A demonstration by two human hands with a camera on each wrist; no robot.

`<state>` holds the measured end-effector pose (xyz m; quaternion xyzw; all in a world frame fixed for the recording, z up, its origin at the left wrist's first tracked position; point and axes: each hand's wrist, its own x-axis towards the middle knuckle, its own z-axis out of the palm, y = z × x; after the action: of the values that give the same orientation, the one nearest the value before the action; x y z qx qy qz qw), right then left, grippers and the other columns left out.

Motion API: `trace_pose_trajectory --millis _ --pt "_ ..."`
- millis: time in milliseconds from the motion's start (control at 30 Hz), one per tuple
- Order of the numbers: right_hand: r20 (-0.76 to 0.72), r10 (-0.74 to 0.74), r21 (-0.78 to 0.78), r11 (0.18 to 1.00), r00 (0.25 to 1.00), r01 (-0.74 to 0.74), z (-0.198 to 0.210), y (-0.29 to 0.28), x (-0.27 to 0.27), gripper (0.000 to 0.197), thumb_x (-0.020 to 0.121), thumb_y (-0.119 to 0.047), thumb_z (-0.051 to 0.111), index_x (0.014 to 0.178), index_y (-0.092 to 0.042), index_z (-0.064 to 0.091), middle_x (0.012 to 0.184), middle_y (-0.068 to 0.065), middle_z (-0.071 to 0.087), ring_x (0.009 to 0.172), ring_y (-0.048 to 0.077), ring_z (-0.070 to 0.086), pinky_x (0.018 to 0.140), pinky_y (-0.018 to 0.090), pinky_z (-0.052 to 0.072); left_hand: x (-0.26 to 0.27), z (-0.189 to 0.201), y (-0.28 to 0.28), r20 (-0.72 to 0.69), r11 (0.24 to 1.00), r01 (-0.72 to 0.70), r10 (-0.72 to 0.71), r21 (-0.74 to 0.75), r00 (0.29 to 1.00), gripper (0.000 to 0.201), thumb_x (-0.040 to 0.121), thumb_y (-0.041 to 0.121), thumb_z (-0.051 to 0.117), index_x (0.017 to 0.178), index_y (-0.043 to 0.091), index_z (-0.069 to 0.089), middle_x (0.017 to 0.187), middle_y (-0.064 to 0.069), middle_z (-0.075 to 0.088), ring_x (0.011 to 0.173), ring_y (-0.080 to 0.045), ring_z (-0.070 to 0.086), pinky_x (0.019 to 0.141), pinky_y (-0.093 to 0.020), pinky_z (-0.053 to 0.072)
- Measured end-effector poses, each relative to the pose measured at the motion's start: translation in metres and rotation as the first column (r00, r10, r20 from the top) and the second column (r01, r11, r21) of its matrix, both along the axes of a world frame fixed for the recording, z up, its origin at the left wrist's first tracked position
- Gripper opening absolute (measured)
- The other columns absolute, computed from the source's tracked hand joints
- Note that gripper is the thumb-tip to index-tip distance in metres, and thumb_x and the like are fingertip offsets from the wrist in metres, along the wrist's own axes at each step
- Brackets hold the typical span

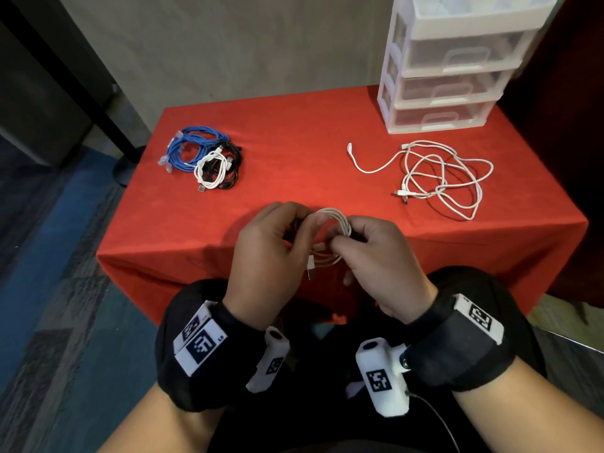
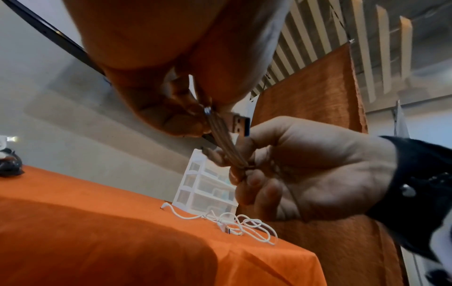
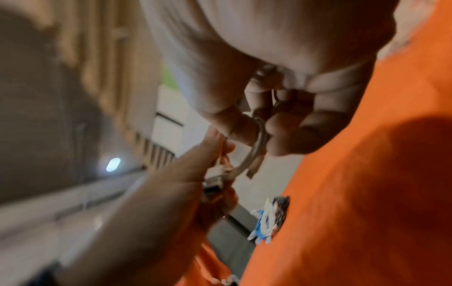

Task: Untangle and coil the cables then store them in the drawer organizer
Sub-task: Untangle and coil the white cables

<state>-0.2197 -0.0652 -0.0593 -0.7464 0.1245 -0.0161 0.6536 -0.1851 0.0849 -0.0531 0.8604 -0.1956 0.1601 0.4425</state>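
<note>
Black fabric wrist cuffs [image 1: 209, 351] bearing white tags printed with black square codes frame the foreground as a person's left hand [image 1: 264, 253] and right hand [image 1: 382, 266] work a thin white cable [image 1: 340, 223], wound into a small round coil, above the near edge of a table draped in red cloth [image 1: 294, 152]. Both hands pinch the bundled strands with curled fingers; a metal USB plug [image 2: 240, 122] juts from the bundle. At far left lie coiled cables [image 1: 204, 158] in blue, black and white, overlapping. At right, loose white cables [image 1: 438, 178] sprawl in tangled loops near a translucent plastic drawer organizer [image 1: 457, 70] with its drawers closed.
</note>
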Motion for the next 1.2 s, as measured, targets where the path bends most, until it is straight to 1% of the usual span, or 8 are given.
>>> trace_pose_trajectory --millis 67,233,433,633,867,1000,1067,1200 --pt "-0.023 0.048 -0.046 0.998 0.999 -0.049 0.001 -0.003 0.001 0.014 0.085 -0.012 0.061 0.083 -0.014 0.075 0.068 0.012 0.068 0.053 0.023 0.060 0.048 0.037 0.052 0.001 -0.001 0.002 0.066 0.999 0.019 -0.021 0.028 0.998 0.011 0.097 0.023 0.069 0.090 0.015 0.073 0.080 0.007 0.063 0.075 -0.005 0.059 0.071 -0.018 0.043" --pt "-0.177 0.152 0.248 0.963 0.973 -0.105 0.003 -0.007 -0.001 0.012 0.092 -0.003 0.062 0.089 -0.005 0.074 0.082 0.011 0.065 0.066 0.013 0.055 0.047 0.031 0.048 0.004 -0.006 0.008 0.135 0.996 0.057 -0.066 0.068 0.989 0.005 0.096 0.017 0.071 0.098 0.013 0.073 0.087 0.008 0.063 0.076 0.006 0.054 0.073 -0.013 0.040" --pt "-0.158 0.209 0.388 0.912 0.965 -0.134 -0.002 -0.007 -0.006 0.018 0.098 -0.001 0.059 0.094 -0.012 0.072 0.082 0.002 0.073 0.072 0.008 0.067 0.058 0.031 0.052 0.005 -0.005 0.009 0.107 0.978 0.209 -0.210 0.027 0.972 0.013 0.097 0.022 0.065 0.098 0.011 0.073 0.087 0.004 0.062 0.079 -0.006 0.059 0.074 -0.018 0.043" --pt "-0.116 0.186 0.491 0.865 0.976 -0.106 -0.003 -0.005 -0.006 0.019 0.097 0.000 0.059 0.100 -0.012 0.074 0.090 0.005 0.073 0.079 0.015 0.067 0.066 0.029 0.050 0.007 0.000 0.009 0.089 0.965 0.261 -0.261 0.013 0.961 0.008 0.097 0.015 0.063 0.095 0.011 0.070 0.084 0.006 0.058 0.078 -0.004 0.056 0.073 -0.015 0.039" --pt "-0.075 0.154 0.498 0.862 0.985 -0.097 -0.007 -0.007 -0.006 0.018 0.098 -0.001 0.058 0.112 0.002 0.069 0.096 0.010 0.070 0.085 0.018 0.065 0.070 0.030 0.049 0.010 0.001 0.009 0.011 0.950 0.304 -0.305 -0.075 0.952 0.007 0.098 0.020 0.063 0.094 0.019 0.068 0.079 0.016 0.062 0.075 0.000 0.058 0.072 -0.016 0.042" --pt "-0.018 0.206 0.469 0.866 0.978 -0.174 -0.003 -0.012 -0.009 0.017 0.100 -0.002 0.055 0.093 -0.009 0.070 0.086 0.005 0.070 0.081 0.016 0.066 0.073 0.032 0.051 0.008 0.002 0.010 -0.167 0.915 0.315 -0.362 -0.253 0.917 0.012 0.098 0.023 0.058 0.092 0.017 0.067 0.070 0.020 0.062 0.066 0.004 0.053 0.068 -0.013 0.041" --pt "0.013 0.278 0.395 0.881 0.961 -0.260 0.000 -0.014 -0.009 0.019 0.100 -0.001 0.054 0.092 -0.010 0.068 0.084 0.002 0.070 0.083 0.017 0.063 0.078 0.035 0.049 0.008 0.002 0.010 -0.185 0.908 0.310 -0.369 -0.283 0.911 0.014 0.098 0.023 0.057 0.090 0.016 0.066 0.070 0.020 0.061 0.065 0.003 0.053 0.067 -0.013 0.041" --pt "-0.016 0.408 0.270 0.881 0.913 -0.389 0.006 -0.024 -0.004 0.019 0.099 0.000 0.057 0.089 -0.013 0.067 0.076 -0.006 0.069 0.075 0.006 0.063 0.075 0.026 0.050 0.007 -0.002 0.008 -0.190 0.905 0.292 -0.360 -0.310 0.913 0.013 0.099 0.023 0.058 0.090 0.018 0.066 0.071 0.016 0.061 0.065 0.001 0.052 0.066 -0.017 0.042"
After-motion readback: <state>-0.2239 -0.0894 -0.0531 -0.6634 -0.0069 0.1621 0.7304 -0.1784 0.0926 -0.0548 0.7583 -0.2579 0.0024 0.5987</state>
